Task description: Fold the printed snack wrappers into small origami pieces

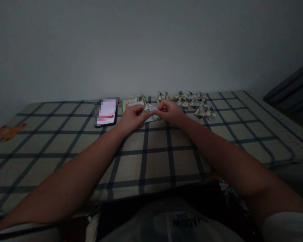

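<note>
- The left hand (132, 116) and right hand (170, 111) both pinch one small folded paper (150, 111).
- A phone (106, 112) lies on the checked bed (146, 151).
- A pile of folded papers (189, 101) sits near.

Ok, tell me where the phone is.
In the head view the phone lies on the checked cloth, left of centre, just left of the left hand and beside the printed paper stack.

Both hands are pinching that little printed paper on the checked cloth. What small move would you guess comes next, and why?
Probably pressing the fold flat. The left hand and right hand both pinch one small printed paper, partly folded, just above the checked cloth. A pile of folded paper pieces of similar print lies to the right, so this piece seems to be getting the same shape.
</note>
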Motion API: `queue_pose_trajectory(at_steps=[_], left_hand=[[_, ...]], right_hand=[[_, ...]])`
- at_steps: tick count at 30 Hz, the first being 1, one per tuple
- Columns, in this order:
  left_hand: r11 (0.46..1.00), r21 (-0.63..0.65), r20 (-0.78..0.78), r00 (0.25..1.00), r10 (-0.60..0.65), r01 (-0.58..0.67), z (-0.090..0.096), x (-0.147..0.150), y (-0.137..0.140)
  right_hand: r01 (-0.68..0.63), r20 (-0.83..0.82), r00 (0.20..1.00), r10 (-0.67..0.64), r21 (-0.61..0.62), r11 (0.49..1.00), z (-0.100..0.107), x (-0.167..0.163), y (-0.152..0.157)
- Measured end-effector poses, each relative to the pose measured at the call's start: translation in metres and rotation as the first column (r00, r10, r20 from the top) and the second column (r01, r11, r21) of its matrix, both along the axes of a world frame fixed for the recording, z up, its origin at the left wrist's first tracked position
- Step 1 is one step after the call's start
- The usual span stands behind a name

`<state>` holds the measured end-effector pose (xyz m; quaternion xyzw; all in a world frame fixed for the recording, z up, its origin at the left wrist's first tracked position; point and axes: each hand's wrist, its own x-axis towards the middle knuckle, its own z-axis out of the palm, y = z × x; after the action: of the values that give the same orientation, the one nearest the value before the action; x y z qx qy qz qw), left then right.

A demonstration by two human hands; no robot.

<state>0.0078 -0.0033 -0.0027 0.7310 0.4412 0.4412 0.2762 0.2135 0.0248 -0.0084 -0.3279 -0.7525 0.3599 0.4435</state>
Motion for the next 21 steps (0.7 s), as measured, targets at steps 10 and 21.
queue_pose_trajectory(at_steps=[10, 21], left_hand=[[1.0, 0.009, 0.007, 1.0, 0.028, -0.028, -0.0066, -0.0041, 0.0041], [0.974, -0.207, 0.163, 0.985, -0.059, 0.093, -0.0021, 0.0042, -0.0033]], right_hand=[[-0.026, -0.011, 1.0, 0.026, -0.013, 1.0, -0.0017, -0.0002, 0.0018], [0.007, -0.041, 0.999, -0.006, 0.02, 1.0, 0.0025, 0.0013, 0.0028]])
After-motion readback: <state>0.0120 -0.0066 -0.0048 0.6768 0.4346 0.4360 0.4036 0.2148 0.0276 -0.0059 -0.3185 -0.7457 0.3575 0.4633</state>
